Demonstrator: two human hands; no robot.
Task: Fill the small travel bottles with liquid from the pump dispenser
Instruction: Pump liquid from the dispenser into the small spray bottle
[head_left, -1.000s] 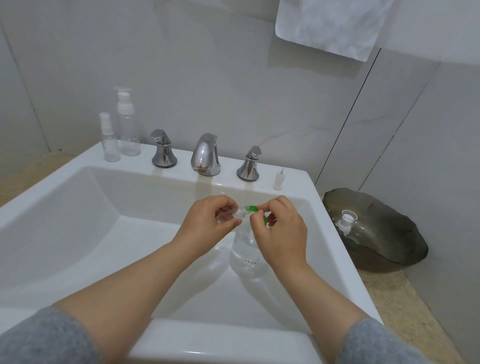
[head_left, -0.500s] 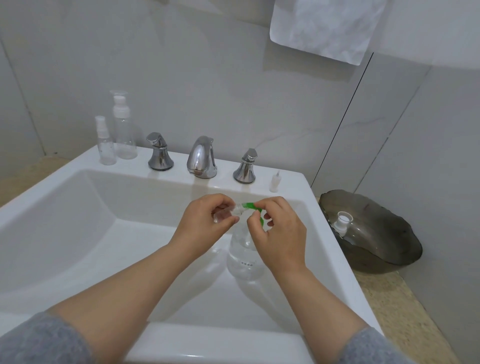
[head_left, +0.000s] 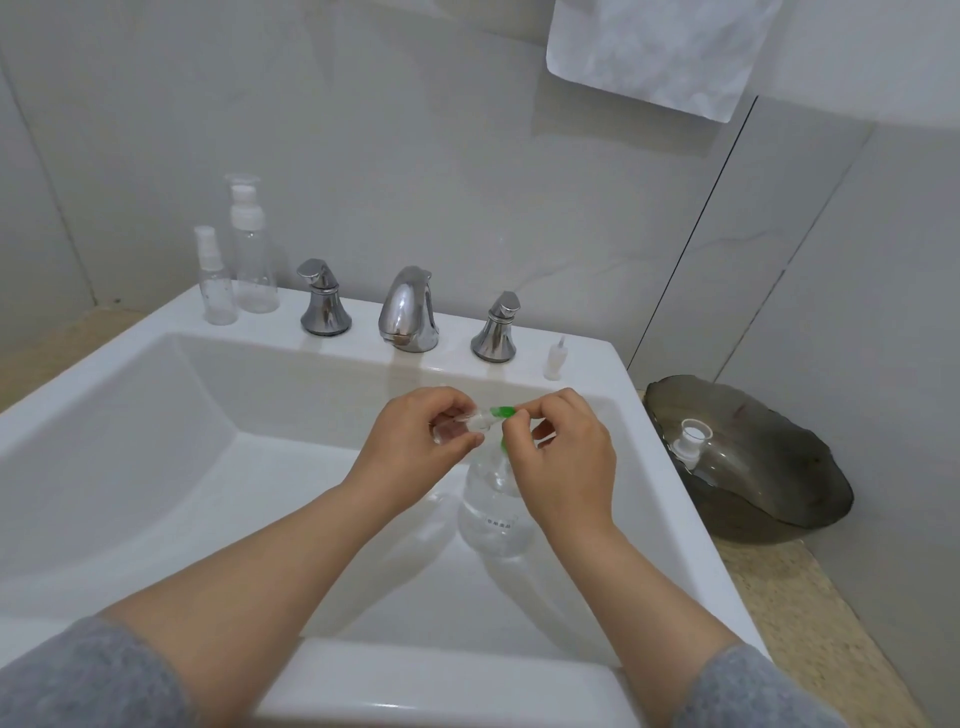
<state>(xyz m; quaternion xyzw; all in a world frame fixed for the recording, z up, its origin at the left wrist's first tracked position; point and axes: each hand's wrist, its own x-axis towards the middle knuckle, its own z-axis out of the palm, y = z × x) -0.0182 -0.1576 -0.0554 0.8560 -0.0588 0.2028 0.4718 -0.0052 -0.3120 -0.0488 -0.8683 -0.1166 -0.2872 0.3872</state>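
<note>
A clear pump dispenser (head_left: 493, 514) with a green pump head (head_left: 502, 412) stands inside the white sink (head_left: 171, 457), right of middle. My right hand (head_left: 563, 457) is closed on the green pump head from above. My left hand (head_left: 423, 441) holds a tiny clear travel bottle (head_left: 467, 423) tipped sideways, its mouth against the green nozzle. Two more clear travel bottles stand on the sink's back left ledge: a short spray bottle (head_left: 215, 283) and a taller pump bottle (head_left: 252, 260). A small white dropper cap (head_left: 554, 358) stands on the back right ledge.
Chrome faucet (head_left: 408, 312) with two handles (head_left: 322, 299) (head_left: 496, 330) lines the back ledge. A dark glass bowl (head_left: 769, 467) on the counter to the right holds a white bottle cap (head_left: 691, 441). A white towel (head_left: 660, 52) hangs on the wall above.
Both hands stay at the pump head with the small bottle. Only the camera view has shifted slightly.
</note>
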